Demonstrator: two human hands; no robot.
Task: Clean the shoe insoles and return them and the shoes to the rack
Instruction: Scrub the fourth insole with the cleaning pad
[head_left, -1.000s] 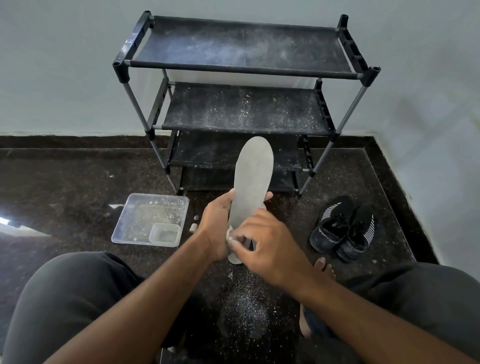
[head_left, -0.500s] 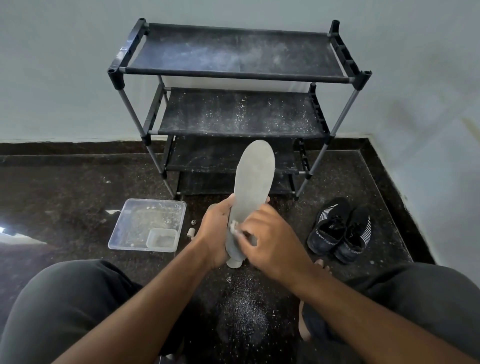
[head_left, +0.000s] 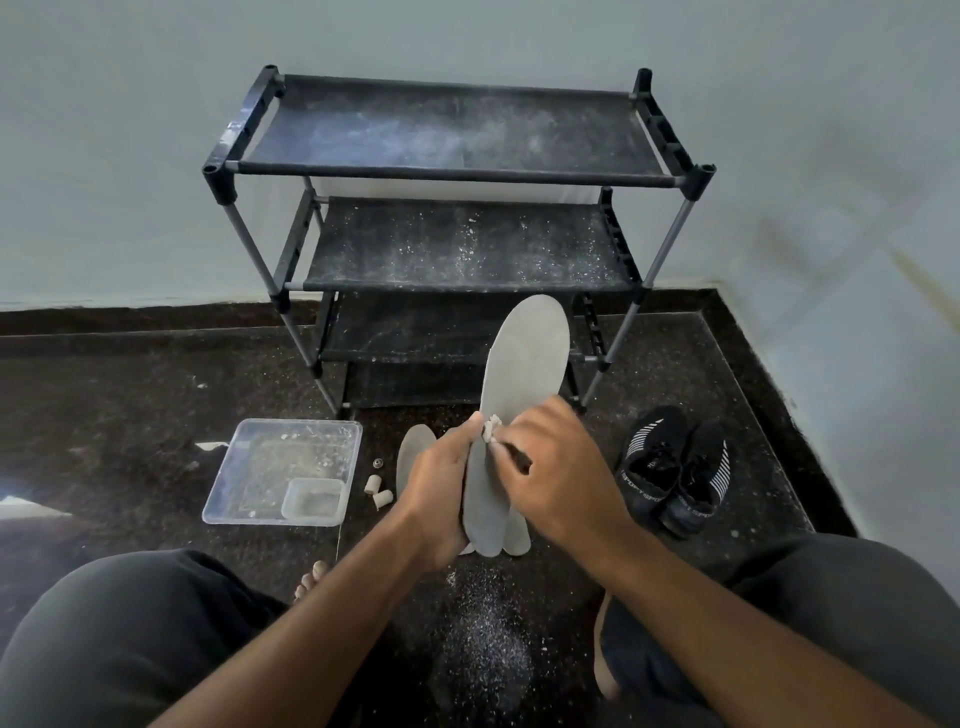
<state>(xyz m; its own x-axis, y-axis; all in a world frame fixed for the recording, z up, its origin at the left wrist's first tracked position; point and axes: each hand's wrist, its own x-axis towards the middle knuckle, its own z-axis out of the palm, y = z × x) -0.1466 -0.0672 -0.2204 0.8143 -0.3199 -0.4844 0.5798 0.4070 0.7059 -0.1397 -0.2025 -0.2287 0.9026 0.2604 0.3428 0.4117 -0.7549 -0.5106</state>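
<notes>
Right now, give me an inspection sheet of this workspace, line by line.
Surface: dark speckled floor, white powder scattered between the knees.
Job's things: grey insole held upright; second insole behind the left hand; black shoes on the floor at right; shoe rack, shelves dusty, nothing on those visible.
Clutter: clear tray; small white cylinders beside it.
Grips: left hand holds the insole; right hand pinches a small whitish piece against it.
Cables: nothing seen.
Surroundings: pale walls, room corner at right.
</notes>
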